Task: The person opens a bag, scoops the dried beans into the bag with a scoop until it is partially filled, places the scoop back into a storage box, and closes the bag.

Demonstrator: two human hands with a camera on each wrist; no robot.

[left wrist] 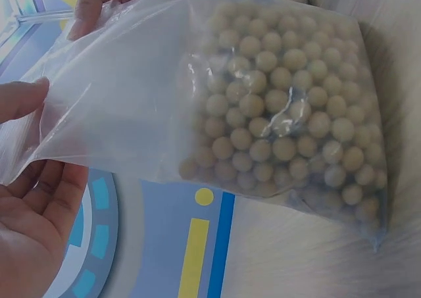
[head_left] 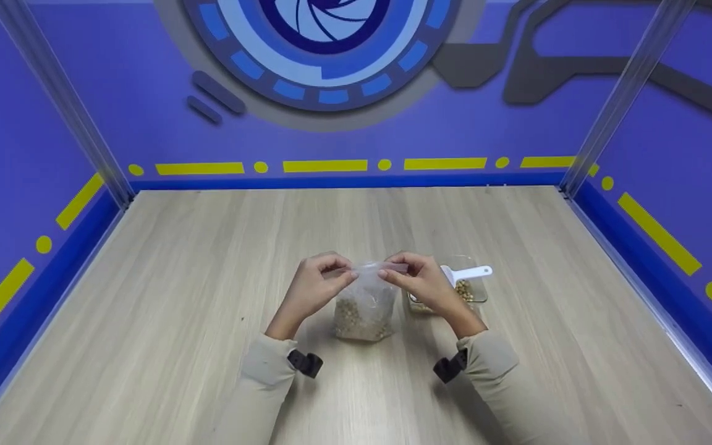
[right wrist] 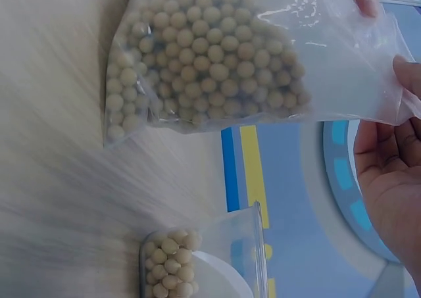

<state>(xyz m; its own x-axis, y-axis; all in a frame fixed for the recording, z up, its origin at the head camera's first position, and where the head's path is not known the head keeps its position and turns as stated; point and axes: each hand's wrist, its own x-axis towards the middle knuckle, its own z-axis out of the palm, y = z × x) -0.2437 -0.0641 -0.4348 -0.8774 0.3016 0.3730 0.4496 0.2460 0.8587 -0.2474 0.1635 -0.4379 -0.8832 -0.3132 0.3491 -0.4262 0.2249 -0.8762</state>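
Note:
A clear plastic bag (head_left: pixel 365 309) stands upright on the table, its lower part filled with small round beige balls (left wrist: pixel 283 107). My left hand (head_left: pixel 319 284) pinches the left side of the bag's top edge between thumb and fingers. At the opposite corner, my right hand (head_left: pixel 421 281) pinches the same edge. Both wrist views show the upper part of the bag (right wrist: pixel 348 54) without balls, stretched between the hands. Whether the bag's mouth is sealed I cannot tell.
Just right of the bag, partly behind my right hand, a clear container (head_left: pixel 479 296) holds more of the balls (right wrist: pixel 171 265). A white scoop (head_left: pixel 472 272) rests in it, handle pointing right. Blue-purple panels (head_left: pixel 356 142) border the wooden table (head_left: pixel 207 278) at the back and sides.

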